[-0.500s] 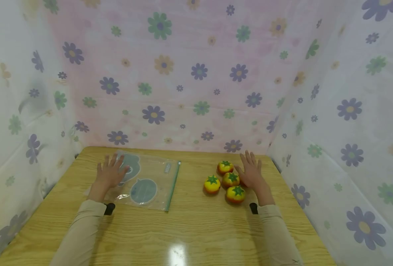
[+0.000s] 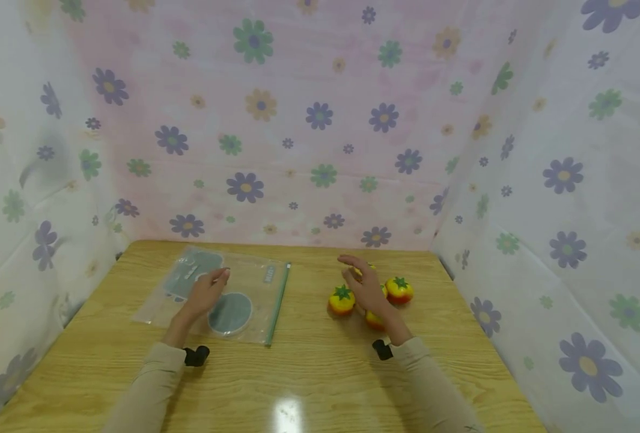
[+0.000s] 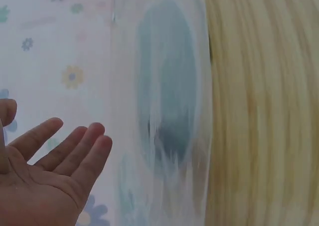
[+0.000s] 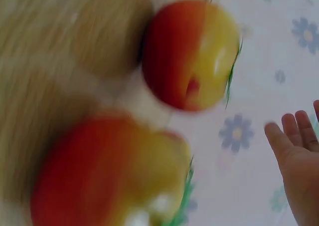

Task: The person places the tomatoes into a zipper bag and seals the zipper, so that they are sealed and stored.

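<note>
A clear zip bag (image 2: 250, 282) with grey-blue printed shapes lies flat on the left side of the table, its green zip edge (image 2: 279, 307) facing right. My left hand (image 2: 205, 294) hovers over the bag, palm turned inward and fingers loosely extended, holding nothing. Over on the right, several yellow-and-red fruits (image 2: 341, 302) with green leafy tops sit in a cluster. My right hand (image 2: 369, 291) is above that cluster with relaxed fingers and partly hides some of them. One fruit (image 2: 399, 291) shows to the right of this hand. In the right wrist view, a fruit (image 4: 184, 56) stands apart from the fingers (image 4: 278, 138).
The wooden table (image 2: 298, 379) reaches back to a flowered cloth (image 2: 276, 144), which also hangs along both sides. Black wrist straps (image 2: 196, 356) show at the sleeve cuffs.
Both hands have moved inward and turned from palm-down to palms facing inward. The right hand has gone from beside the fruits to over them, uncovering the rightmost one.
</note>
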The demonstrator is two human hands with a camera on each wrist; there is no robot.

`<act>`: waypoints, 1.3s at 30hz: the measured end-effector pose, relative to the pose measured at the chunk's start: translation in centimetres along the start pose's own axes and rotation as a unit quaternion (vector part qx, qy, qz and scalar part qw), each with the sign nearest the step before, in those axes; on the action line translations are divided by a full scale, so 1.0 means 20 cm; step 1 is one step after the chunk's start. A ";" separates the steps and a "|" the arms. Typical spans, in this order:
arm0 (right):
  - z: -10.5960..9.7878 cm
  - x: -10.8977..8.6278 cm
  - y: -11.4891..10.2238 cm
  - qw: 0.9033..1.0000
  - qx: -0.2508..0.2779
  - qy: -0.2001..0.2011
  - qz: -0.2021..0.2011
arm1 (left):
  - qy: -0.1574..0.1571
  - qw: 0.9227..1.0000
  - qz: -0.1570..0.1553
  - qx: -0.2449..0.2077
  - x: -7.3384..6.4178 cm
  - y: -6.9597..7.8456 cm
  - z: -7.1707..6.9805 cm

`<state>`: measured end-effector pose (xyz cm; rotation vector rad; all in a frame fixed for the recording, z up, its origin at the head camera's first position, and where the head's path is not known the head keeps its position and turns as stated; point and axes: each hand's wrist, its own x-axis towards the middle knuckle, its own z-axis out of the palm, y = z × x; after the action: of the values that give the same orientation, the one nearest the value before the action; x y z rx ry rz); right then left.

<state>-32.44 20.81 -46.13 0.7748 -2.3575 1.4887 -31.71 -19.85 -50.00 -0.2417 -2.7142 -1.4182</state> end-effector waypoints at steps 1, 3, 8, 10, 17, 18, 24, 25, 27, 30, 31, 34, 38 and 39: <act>0.04 -0.01 -0.02 1.000 0.028 -0.006 0.011 | -0.008 1.000 -0.004 -0.020 0.00 0.01 0.02; 0.11 -0.02 -0.05 0.996 0.081 -0.025 0.027 | -0.032 0.998 -0.005 -0.060 -0.01 0.03 0.07; 0.28 -0.05 -0.11 0.963 0.203 -0.131 0.121 | -0.087 0.989 0.030 -0.117 -0.01 0.07 0.17; 0.34 -0.06 -0.13 0.940 0.235 -0.175 0.175 | -0.097 0.986 0.051 -0.128 -0.02 0.08 0.20; 0.51 -0.09 -0.08 0.892 0.278 -0.172 0.313 | -0.103 0.984 0.040 -0.142 -0.01 0.11 0.27; 0.53 -0.09 -0.07 0.888 0.288 -0.155 0.323 | -0.107 0.983 0.032 -0.144 -0.01 0.11 0.28; 0.61 -0.04 -0.02 0.883 0.315 -0.088 0.337 | -0.126 0.979 -0.008 -0.162 0.02 0.12 0.35; 0.62 -0.02 -0.02 0.883 0.315 -0.084 0.337 | -0.126 0.978 -0.015 -0.164 0.03 0.12 0.35; 0.65 0.01 -0.02 0.880 0.324 -0.077 0.339 | -0.131 0.977 -0.020 -0.165 0.03 0.13 0.36; 0.68 0.04 -0.02 0.873 0.342 -0.066 0.342 | -0.133 0.976 -0.024 -0.172 0.04 0.13 0.37; 0.68 0.05 -0.02 0.870 0.351 -0.066 0.341 | -0.135 0.975 -0.022 -0.174 0.04 0.13 0.37; 0.70 0.07 -0.02 0.856 0.379 -0.064 0.345 | -0.139 0.973 -0.017 -0.181 0.03 0.13 0.38; 0.70 0.07 -0.02 0.840 0.400 -0.055 0.363 | -0.144 0.974 -0.006 -0.175 0.02 0.13 0.38; 0.70 0.06 -0.02 0.837 0.402 -0.052 0.367 | -0.144 0.974 -0.004 -0.173 0.02 0.12 0.38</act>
<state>-32.27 7.77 -51.52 0.0085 -2.1381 2.9102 -31.61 -12.11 -52.34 -0.4907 -2.6566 -1.9971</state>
